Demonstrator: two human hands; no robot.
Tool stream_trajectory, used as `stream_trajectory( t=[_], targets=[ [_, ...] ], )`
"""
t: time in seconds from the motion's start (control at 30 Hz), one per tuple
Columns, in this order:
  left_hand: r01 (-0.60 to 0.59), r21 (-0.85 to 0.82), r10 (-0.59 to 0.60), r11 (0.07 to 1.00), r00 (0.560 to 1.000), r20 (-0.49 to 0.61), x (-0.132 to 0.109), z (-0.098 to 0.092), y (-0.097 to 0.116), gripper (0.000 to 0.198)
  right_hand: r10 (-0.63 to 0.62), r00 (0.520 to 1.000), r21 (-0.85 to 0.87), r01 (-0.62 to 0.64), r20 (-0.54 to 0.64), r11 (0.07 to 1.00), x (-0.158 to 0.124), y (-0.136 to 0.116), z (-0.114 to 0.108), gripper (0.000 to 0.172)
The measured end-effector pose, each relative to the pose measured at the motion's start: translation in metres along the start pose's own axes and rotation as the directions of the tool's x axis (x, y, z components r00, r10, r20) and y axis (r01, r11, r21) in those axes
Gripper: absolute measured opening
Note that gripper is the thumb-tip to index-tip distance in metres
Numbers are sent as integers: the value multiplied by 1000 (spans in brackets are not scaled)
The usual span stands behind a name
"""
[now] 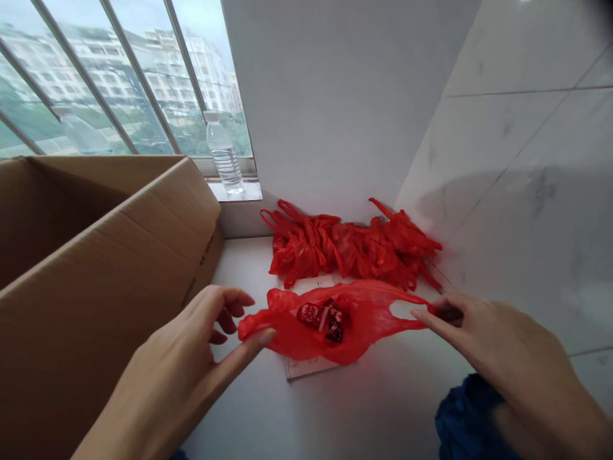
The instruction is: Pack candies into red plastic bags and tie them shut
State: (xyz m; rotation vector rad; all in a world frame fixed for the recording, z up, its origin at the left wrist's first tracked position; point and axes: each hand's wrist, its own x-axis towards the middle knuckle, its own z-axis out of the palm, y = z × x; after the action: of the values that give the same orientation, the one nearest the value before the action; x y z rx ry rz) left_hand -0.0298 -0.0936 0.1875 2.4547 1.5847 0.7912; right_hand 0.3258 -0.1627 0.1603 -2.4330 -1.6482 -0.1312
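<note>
A thin red plastic bag [364,316] with small red-and-dark packets [322,318] inside is stretched between my hands just above a white counter [364,402]. My left hand [191,358] pinches the bag's left end between thumb and curled fingers. On the right, the fingers of my right hand [493,348] are closed on the bag's handle loop. Under the bag lies a white card or sheet [306,367].
A heap of several tied red bags [349,246] lies against the back wall. A large open cardboard box [90,268] stands at the left. A clear water bottle [223,153] stands on the window sill. A blue thing [467,421] shows at the lower right.
</note>
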Motion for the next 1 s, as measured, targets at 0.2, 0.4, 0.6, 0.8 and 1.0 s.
stream_trajectory(
  t=[0.2,0.4,0.6,0.8,1.0],
  targets=[
    [-115,-242,92,963,990,-105,11,-5,1,26,-246,963,422,269,-110,866,8,0,-8,34],
    [24,-789,-107,614,993,-53,38,19,10,27,-263,931,968,236,-251,-91,44,-62,11,12],
    [272,-960,-94,64,960,265,46,73,17,24,-383,919,982,24,-95,-186,43,-114,46,53],
    [302,-904,199,302,908,370,37,87,24,49,-521,835,942,298,-178,155,31,-123,51,66],
    [180,-883,242,433,920,307,37,88,31,39,-456,865,974,224,-208,-20,40,-125,53,34]
  ],
)
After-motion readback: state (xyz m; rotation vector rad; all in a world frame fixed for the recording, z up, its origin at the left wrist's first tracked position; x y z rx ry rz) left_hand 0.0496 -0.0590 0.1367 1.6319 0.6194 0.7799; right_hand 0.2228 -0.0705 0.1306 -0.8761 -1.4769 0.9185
